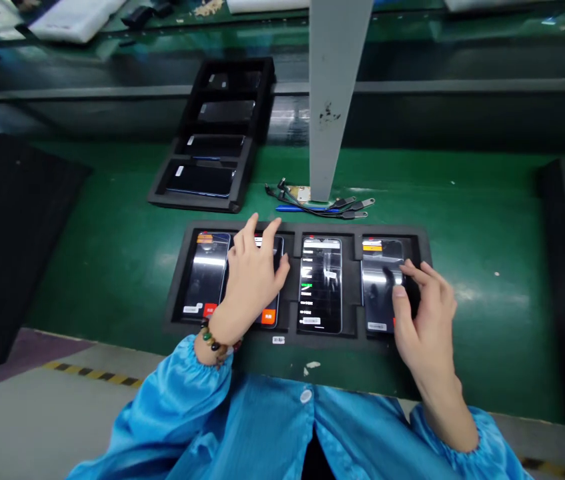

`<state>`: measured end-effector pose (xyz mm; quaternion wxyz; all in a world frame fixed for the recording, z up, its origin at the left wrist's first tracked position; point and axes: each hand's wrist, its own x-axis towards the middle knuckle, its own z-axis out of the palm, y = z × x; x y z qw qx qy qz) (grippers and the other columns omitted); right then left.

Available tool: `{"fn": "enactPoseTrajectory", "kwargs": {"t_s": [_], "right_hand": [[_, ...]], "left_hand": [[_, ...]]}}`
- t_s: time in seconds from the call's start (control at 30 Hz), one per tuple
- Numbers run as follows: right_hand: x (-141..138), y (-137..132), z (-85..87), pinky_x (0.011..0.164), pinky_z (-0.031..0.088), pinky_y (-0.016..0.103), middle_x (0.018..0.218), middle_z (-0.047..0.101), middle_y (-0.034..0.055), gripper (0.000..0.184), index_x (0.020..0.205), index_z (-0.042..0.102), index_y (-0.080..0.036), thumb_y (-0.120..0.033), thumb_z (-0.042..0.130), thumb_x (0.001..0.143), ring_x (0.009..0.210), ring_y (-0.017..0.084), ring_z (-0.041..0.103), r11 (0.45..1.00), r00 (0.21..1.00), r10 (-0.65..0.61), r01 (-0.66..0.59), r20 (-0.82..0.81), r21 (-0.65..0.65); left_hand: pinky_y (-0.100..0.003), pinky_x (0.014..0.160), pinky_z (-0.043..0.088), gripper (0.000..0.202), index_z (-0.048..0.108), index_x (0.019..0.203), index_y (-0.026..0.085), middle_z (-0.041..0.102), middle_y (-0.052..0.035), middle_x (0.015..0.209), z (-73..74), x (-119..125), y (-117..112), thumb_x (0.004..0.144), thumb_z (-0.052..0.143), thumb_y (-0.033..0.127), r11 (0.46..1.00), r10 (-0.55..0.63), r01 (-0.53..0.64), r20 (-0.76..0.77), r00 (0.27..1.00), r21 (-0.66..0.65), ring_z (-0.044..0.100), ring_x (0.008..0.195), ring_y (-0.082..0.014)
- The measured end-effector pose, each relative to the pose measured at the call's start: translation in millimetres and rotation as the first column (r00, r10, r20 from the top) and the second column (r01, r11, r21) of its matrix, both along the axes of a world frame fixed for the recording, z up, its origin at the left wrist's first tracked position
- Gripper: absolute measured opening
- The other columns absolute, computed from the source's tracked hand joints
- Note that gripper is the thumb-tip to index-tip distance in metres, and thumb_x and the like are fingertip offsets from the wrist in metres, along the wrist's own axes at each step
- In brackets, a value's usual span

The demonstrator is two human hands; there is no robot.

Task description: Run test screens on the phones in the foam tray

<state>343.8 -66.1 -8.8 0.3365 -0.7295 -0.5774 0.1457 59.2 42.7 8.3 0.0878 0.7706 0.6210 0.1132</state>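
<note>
A black foam tray [351, 267] lies in front of me with several smartphones set side by side in its slots. Spread fingers of my left hand [255, 270] hover over the second phone [268, 317] and hide much of it; whether they touch it I cannot tell. Left of that hand, the first phone [202, 273] shows an orange label and a red box. The third phone [321, 287] displays a list of lines on a dark screen. At the right edge of the rightmost phone [379, 293], my right hand [427, 313] has thumb and fingertips apart.
Behind the tray, black cables [332, 212] and a blue pen [289, 209] lie by a grey post [335, 100]. Another foam tray with phones [235, 200] stands at the back left. A dark tray [562, 267] is at the right, a black object [7, 240] at the left.
</note>
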Motion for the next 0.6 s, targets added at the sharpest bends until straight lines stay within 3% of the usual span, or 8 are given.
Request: {"fn": "enactPoseTrajectory", "kwargs": {"t_s": [0.1, 0.23, 0.43, 0.6], "right_hand": [[-1.1, -0.5, 1.2, 0.127, 0.037, 0.078, 0.154, 0.070, 0.0177, 0.040, 0.145, 0.061, -0.026, -0.049, 0.049, 0.115, 0.159, 0.041, 0.050, 1.000, 1.000, -0.005, 0.005, 0.005, 0.006], [-2.2, -0.1, 3.1, 0.125, 0.040, 0.076, 0.154, 0.068, 0.0169, 0.037, 0.144, 0.062, -0.027, -0.047, 0.049, 0.115, 0.160, 0.040, 0.050, 1.000, 1.000, -0.015, 0.015, 0.000, -0.013], [3.2, 0.2, 2.5, 0.126, 0.037, 0.076, 0.154, 0.070, 0.0148, 0.038, 0.141, 0.065, -0.028, -0.051, 0.051, 0.113, 0.157, 0.040, 0.052, 1.000, 0.998, -0.013, 0.012, -0.062, -0.022], [6.6, 1.9, 1.5, 0.126, 0.036, 0.074, 0.148, 0.075, 0.0126, 0.031, 0.116, 0.069, -0.028, -0.055, 0.054, 0.111, 0.149, 0.039, 0.056, 0.999, 0.987, -0.049, 0.046, -0.151, -0.027]], "left_hand": [[-0.075, 0.110, 0.052, 0.061, 0.056, 0.163, 0.026, 0.048, -0.0243, 0.164, -1.4, 4.4, 2.1, 0.102, 0.060, 0.025, 1.000, 0.014, -0.014, 0.005, 1.000, 0.009, 0.052, 0.143, -0.0502], [-0.071, 0.113, 0.049, 0.057, 0.061, 0.155, 0.030, 0.051, -0.0196, 0.151, -2.8, 3.4, 3.9, 0.099, 0.060, 0.021, 0.999, 0.003, -0.007, 0.099, 0.995, 0.038, 0.056, 0.131, -0.0434], [-0.067, 0.121, 0.046, 0.058, 0.053, 0.154, 0.027, 0.051, -0.0186, 0.149, -3.7, -2.4, 4.7, 0.098, 0.067, 0.025, 0.998, 0.004, -0.017, 0.197, 0.980, 0.065, 0.050, 0.145, -0.0421], [-0.062, 0.124, 0.048, 0.076, 0.045, 0.156, 0.027, 0.053, -0.0181, 0.153, -7.1, -10.5, 3.7, 0.090, 0.082, 0.038, 0.992, -0.036, -0.002, 0.299, 0.954, 0.123, 0.048, 0.149, -0.0392]]}}
